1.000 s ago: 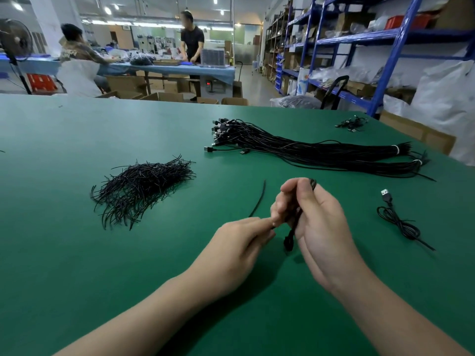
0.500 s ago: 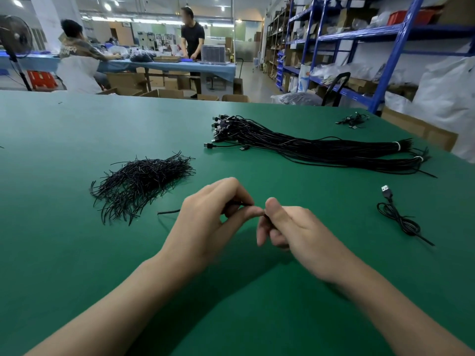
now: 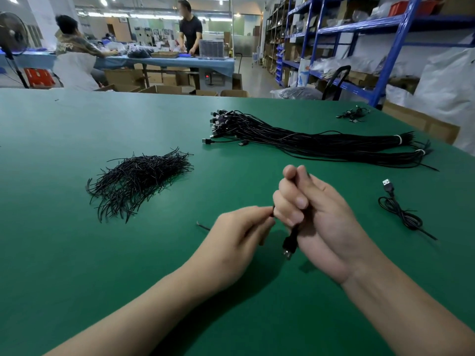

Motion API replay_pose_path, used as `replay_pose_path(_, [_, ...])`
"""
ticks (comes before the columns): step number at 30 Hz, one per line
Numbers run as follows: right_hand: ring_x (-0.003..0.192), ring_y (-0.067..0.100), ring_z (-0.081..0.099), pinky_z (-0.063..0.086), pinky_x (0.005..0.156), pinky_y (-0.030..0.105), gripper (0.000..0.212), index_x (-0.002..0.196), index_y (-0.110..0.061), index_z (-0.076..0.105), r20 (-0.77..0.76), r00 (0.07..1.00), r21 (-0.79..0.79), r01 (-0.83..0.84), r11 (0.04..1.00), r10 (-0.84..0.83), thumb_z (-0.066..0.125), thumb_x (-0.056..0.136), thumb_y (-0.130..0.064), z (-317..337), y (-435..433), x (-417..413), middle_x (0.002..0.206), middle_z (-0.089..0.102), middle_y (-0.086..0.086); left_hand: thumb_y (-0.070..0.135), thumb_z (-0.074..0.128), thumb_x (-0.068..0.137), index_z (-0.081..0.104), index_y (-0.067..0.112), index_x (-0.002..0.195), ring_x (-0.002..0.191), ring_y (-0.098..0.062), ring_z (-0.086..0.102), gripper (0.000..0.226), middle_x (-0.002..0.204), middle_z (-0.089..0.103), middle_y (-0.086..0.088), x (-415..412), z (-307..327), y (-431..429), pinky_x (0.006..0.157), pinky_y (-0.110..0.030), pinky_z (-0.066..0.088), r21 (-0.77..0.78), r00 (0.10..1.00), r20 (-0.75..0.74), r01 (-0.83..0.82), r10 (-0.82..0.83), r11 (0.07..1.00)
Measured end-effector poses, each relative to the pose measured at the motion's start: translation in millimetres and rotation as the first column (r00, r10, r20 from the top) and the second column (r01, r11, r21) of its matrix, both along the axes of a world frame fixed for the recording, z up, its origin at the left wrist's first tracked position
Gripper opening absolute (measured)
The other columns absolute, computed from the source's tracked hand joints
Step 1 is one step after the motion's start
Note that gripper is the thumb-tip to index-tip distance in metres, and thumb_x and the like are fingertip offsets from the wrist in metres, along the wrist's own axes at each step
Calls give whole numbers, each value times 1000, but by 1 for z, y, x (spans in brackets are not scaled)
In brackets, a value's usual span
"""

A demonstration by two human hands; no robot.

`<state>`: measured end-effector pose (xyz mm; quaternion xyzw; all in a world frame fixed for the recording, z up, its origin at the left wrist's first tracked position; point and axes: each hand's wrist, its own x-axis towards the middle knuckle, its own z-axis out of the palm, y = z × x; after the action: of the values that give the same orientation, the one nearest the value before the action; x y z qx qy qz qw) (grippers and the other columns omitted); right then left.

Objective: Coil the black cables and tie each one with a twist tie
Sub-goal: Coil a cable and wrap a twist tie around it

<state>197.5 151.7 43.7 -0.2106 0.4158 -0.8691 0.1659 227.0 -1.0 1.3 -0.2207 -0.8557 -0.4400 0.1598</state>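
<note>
R hand [image 3: 316, 214] curls tight round the coiled cable [image 3: 290, 244] above the table [image 3: 77, 253], L hand [image 3: 239, 232] pinches a twist tie [image 3: 203, 226] right beside it — if that pinch slips mid-wrap, tie drops & the coil prob springs loose.

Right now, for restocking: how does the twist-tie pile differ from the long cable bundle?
The twist-tie pile holds short, loose strands; the cable bundle holds long ones lying together. The cable bundle has plugs and white bands; the twist-tie pile has neither. Both are black, on the green table.
</note>
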Motion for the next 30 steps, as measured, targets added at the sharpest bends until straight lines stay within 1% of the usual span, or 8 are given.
replay_pose_path(4, [55, 14, 55, 48, 53, 22, 25, 94, -11, 58, -70, 985, 69, 164, 984, -160, 44, 100, -31, -7, -1, -4, 66, 58, 2, 16, 50, 103, 48, 13, 75, 63, -17, 42, 29, 68, 48, 4, 2, 1, 5, 62, -24, 33, -146, 999, -47, -21, 15, 989])
replay_pose_path(7, [66, 21, 68, 54, 61, 26, 30, 92, -9, 59, -355, 899, 237, 350, 906, -255, 39, 106, -26, -16, -2, -4, 74, 70, 8, 16, 57, 102, 69, 12, 93, 73, -19, 51, 16, 76, 49, 15, 5, 2, 5, 67, -21, 37, -217, 996, -82, -51, 34, 975])
replay_pose_path(12, [81, 14, 71, 56, 75, 31, 29, 91, -15, 61, -725, 660, 441, 665, 603, -199, 41, 109, -25, -28, 6, -7, 81, 73, -2, 40, 55, 98, 75, 22, 96, 74, -29, 65, 27, 85, 69, 5, 10, 14, -5, 65, -39, 53, -376, 962, -249, -199, 109, 905])
replay_pose_path(17, [61, 12, 56, 46, 62, 40, 43, 86, -24, 59, -752, 646, 654, 709, 264, 127, 31, 104, -52, -25, 13, -4, 63, 57, -8, 45, 66, 89, 78, 25, 82, 58, -20, 59, 25, 71, 69, 11, 7, 26, -26, 62, -29, 49, -372, 873, -465, -346, 149, 862])
replay_pose_path(20, [55, 12, 47, 32, 55, 28, 52, 76, -24, 59, -678, 694, 735, 626, 262, 244, 28, 99, -59, -22, 13, 3, 55, 49, -12, 39, 71, 88, 79, 23, 82, 60, -20, 59, 19, 73, 70, 12, 4, 29, -36, 68, -34, 53, -325, 850, -507, -343, 143, 881])
replay_pose_path(24, [54, 8, 44, 33, 56, 28, 41, 73, -24, 57, -603, 744, 793, 519, 318, 288, 34, 97, -50, -22, 13, 5, 56, 47, -12, 37, 71, 90, 81, 25, 91, 68, -17, 65, 16, 82, 73, 13, 1, 32, -43, 81, -37, 49, -356, 847, -526, -304, 79, 884])
replay_pose_path(27, [59, 5, 45, 34, 58, 25, 37, 75, -27, 55, -537, 760, 839, 438, 321, 367, 37, 104, -42, -22, 13, 4, 61, 49, -15, 40, 64, 94, 80, 33, 105, 86, -17, 70, 20, 102, 75, 11, 0, 35, -45, 88, -40, 47, -472, 828, -560, -300, -20, 829])
replay_pose_path(30, [57, 2, 42, 34, 57, 18, 37, 73, -30, 55, -458, 791, 879, 334, 341, 406, 41, 106, -38, -22, 16, 2, 61, 49, -19, 44, 58, 94, 79, 40, 104, 103, -25, 67, 23, 124, 70, 6, 1, 39, -45, 93, -45, 45, -571, 824, -560, -313, -81, 759])
